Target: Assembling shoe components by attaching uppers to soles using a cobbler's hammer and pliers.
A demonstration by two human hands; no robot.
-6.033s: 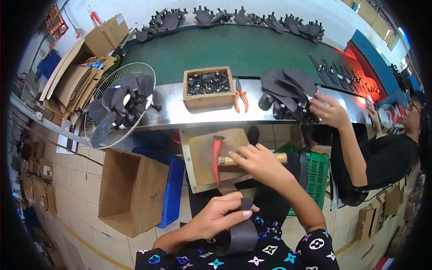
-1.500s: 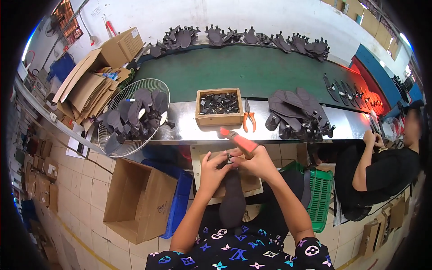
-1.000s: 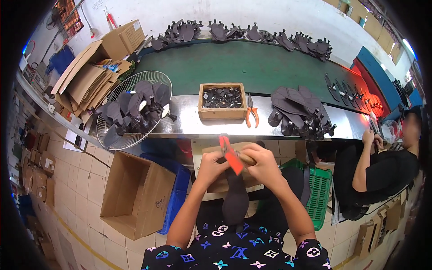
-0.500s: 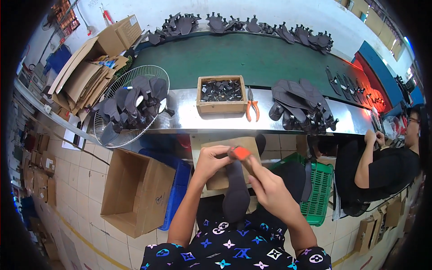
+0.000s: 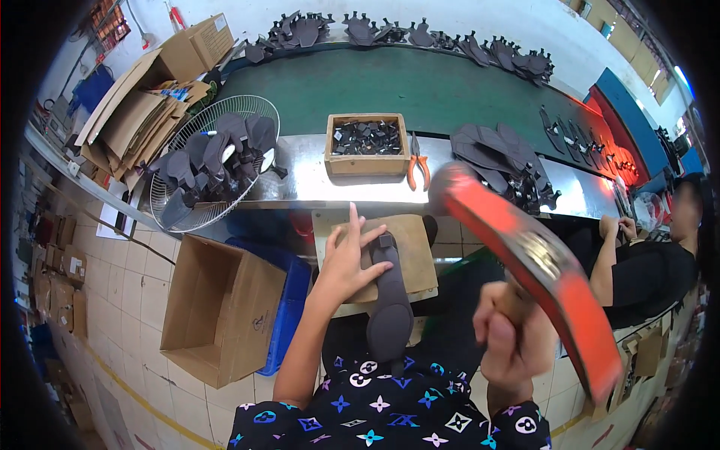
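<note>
A dark grey padded strap piece [image 5: 391, 307] lies lengthwise in front of me, its narrow end on a tan board [image 5: 417, 259] and its broad rounded end toward my lap. My left hand [image 5: 347, 259] is open, fingers spread, thumb against the strap near its narrow end. A small black buckle-like part [image 5: 385, 241] sits at that end. Raised to the right, my right hand [image 5: 514, 337] is closed round the handle of a hammer with a long red head [image 5: 551, 274]. The hammer is smeared by motion and hides part of the view behind it.
On the metal bench stand a wooden box [image 5: 365, 166] of small black parts, orange-handled pliers [image 5: 418, 171], a heap of dark straps [image 5: 499, 154] and a wire basket [image 5: 160, 202] of straps. A cardboard box [image 5: 187, 330] stands left; a co-worker [image 5: 645, 262] sits right.
My right hand has swung the hammer up and rightward, away from the strap's end. My left fingers, pinched together at that end before, are now spread beside it.
</note>
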